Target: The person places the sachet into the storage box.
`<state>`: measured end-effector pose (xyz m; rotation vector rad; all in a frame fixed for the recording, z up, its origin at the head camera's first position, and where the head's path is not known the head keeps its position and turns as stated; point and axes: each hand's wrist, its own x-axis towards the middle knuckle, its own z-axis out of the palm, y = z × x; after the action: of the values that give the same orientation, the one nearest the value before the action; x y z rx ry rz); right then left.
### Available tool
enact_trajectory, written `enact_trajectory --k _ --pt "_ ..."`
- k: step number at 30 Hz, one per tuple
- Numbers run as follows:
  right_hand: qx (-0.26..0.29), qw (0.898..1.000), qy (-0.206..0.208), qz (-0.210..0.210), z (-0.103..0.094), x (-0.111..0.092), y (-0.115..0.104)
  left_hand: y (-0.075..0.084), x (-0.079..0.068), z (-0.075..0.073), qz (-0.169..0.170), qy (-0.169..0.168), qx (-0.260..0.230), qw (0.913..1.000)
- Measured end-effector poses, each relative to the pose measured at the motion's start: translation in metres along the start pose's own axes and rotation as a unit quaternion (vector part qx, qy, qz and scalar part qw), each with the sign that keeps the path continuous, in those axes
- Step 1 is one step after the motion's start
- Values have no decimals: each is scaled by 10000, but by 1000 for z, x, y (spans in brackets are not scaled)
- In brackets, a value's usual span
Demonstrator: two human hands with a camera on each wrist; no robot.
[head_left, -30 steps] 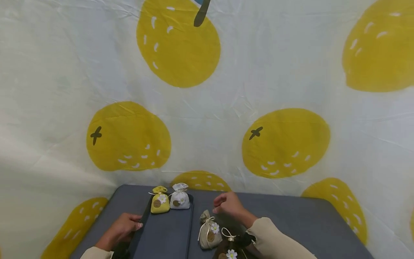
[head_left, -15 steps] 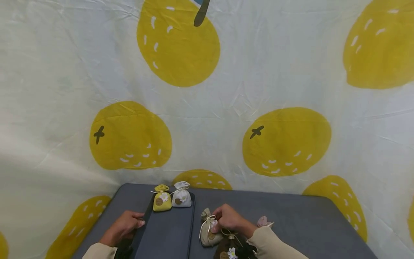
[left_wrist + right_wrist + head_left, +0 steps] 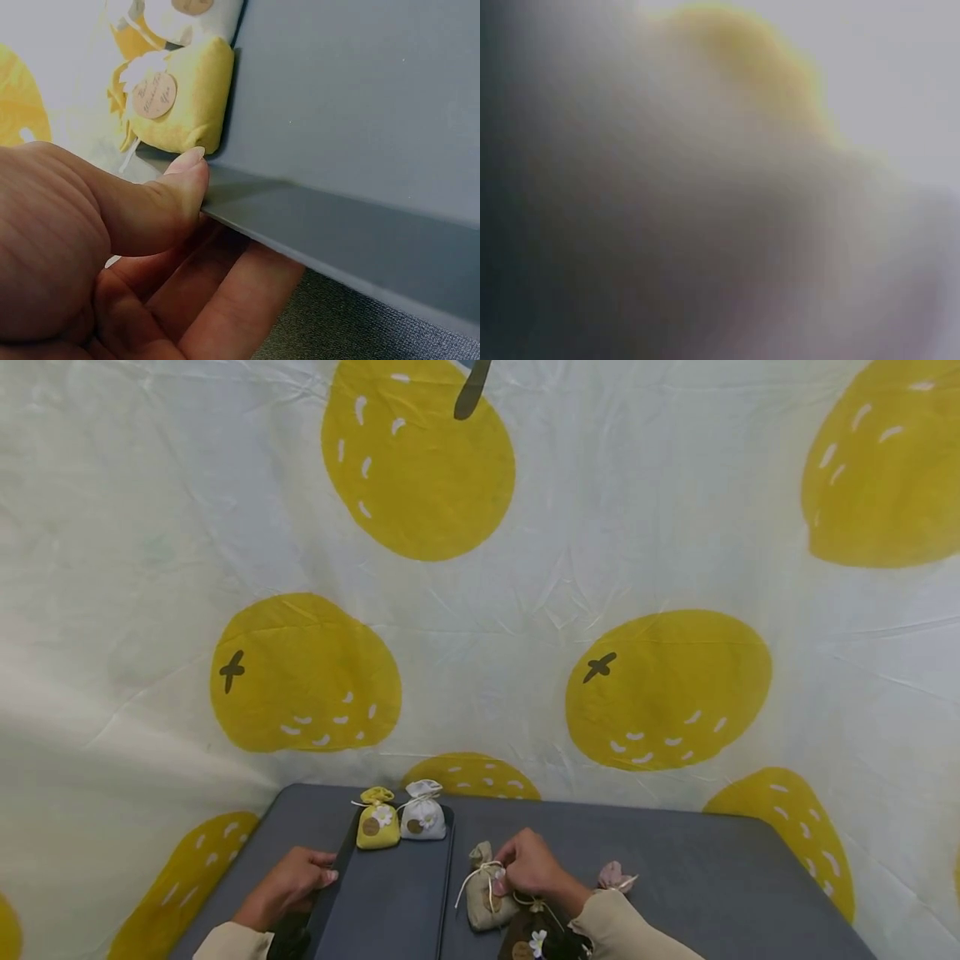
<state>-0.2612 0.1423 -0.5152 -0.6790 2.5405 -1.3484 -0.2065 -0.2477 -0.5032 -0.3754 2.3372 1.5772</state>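
My left hand (image 3: 295, 883) grips the left rim of a dark grey tray (image 3: 390, 902), thumb over the inner wall and fingers outside it, as the left wrist view shows. At the tray's far end sit a yellow drawstring pouch (image 3: 378, 823) and a white drawstring pouch (image 3: 423, 814), side by side. Right of the tray, my right hand (image 3: 534, 865) pinches a tan drawstring pouch (image 3: 486, 906) by its right side, over its flower. The fingertips are partly hidden. The right wrist view is a blur.
A dark brown pouch (image 3: 523, 935) lies below my right wrist, partly covered by the wrist strap. Beyond the right forearm shows the top of a pink pouch (image 3: 617, 876). The grey table (image 3: 712, 868) ends at a fruit-printed cloth (image 3: 480, 693).
My right hand has come down and left onto the tan pouch, which now leans slightly. The pink pouch has come into view behind the forearm. The left hand keeps its grip.
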Motion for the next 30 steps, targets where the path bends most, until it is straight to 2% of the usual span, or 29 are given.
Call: enact_trajectory --k 4,9,11,15,23,26,30 --pt "51 9993 342 -117 -2 6 -8 0 -1 -5 191 -51 -42 9998" --pt "53 9974 697 -154 -8 16 -21 3 -1 -12 190 -11 -46 9998" --pt "67 9971 747 -131 -10 19 -26 4 -1 -14 75 46 -46 10000" --pt "106 9964 836 -42 -11 22 -33 2 -2 -15 50 65 -45 10000" --pt "290 9949 967 58 -12 26 -46 -3 -5 -13 128 112 -15 9999" --pt "358 9945 982 18 -12 27 -51 -6 -4 -13 259 12 -114 9996" --pt "464 9934 1049 21 -10 27 -55 -5 -5 -11 187 68 7 9998"
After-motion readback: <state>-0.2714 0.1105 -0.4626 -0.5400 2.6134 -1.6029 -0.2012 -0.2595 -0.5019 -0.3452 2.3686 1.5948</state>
